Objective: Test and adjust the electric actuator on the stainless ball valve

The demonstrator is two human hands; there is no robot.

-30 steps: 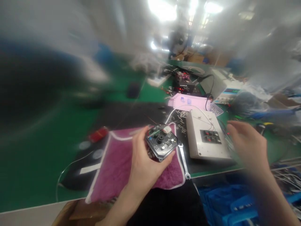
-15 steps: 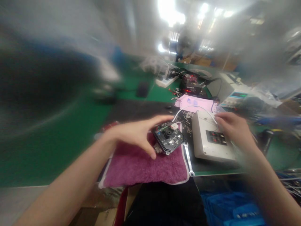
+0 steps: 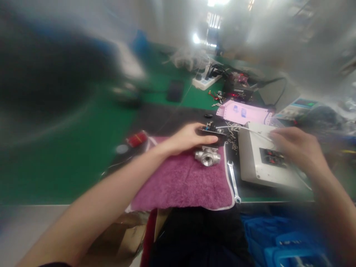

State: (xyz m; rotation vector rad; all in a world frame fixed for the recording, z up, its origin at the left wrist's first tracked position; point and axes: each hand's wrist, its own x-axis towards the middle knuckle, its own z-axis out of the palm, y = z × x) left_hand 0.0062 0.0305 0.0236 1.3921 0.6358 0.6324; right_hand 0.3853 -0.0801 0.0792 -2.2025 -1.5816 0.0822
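My left hand (image 3: 191, 138) is wrapped round a black valve actuator (image 3: 219, 139) with an exposed circuit board on top. A steel ball valve (image 3: 207, 157) is at its underside, its round port facing me, over a purple towel (image 3: 180, 185). From the board a white cable (image 3: 236, 128) runs right to my right hand (image 3: 294, 148), whose fingertips are closed on it. That hand is somewhat blurred, above a light grey box (image 3: 253, 163) with black-and-red terminals (image 3: 272, 157). A wrench (image 3: 233, 181) lies between towel and box.
Loose screws (image 3: 232, 135) lie behind the box's left side. Behind them are pink paper sheets (image 3: 244, 112) and a white power strip (image 3: 204, 82). A red object (image 3: 137, 139) sits left of the towel. Blue bins (image 3: 278, 233) are below the table edge.
My left hand has tipped the actuator, so the board now faces up and the valve's port faces me. My right hand still pinches the cable, which is now straighter. The view has shifted.
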